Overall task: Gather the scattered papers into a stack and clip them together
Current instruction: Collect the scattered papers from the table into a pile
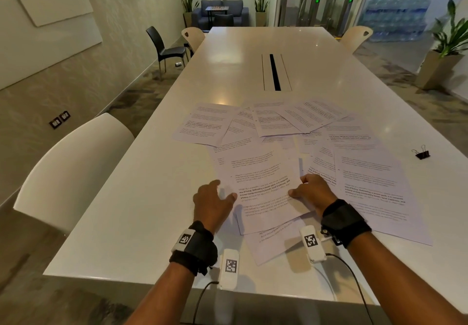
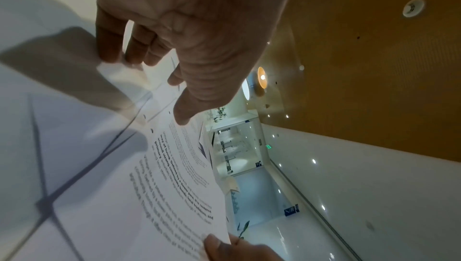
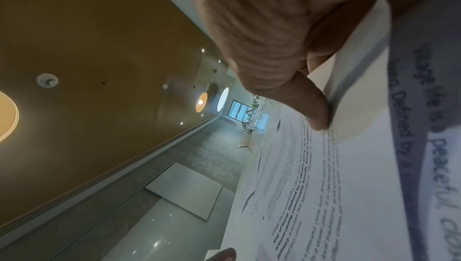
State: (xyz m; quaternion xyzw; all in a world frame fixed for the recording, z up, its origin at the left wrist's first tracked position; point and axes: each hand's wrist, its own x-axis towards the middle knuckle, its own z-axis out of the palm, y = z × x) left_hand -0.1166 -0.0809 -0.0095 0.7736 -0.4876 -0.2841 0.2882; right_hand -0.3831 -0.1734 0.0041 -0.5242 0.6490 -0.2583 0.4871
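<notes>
The right hand's (image 1: 312,193) thumb (image 3: 315,111) presses down on the right edge of the nearest sheet (image 1: 266,193), with its curled fingers apparently tucked under that edge, so it pinches the paper. The left hand (image 1: 214,204) is released, fingers loosely spread, thumb tip (image 2: 183,115) touching the same sheet's left edge and the other fingertips (image 2: 134,56) on the table (image 1: 141,198) just beside it. This sheet lies between the two hands, its long axis running away from the person. The other papers (image 1: 291,122) fan out beyond and to the right of it, overlapping. The binder clip (image 1: 421,153) sits well to the right of that sheet, past the spread, so the right hand is likely nearer for fetching it.
</notes>
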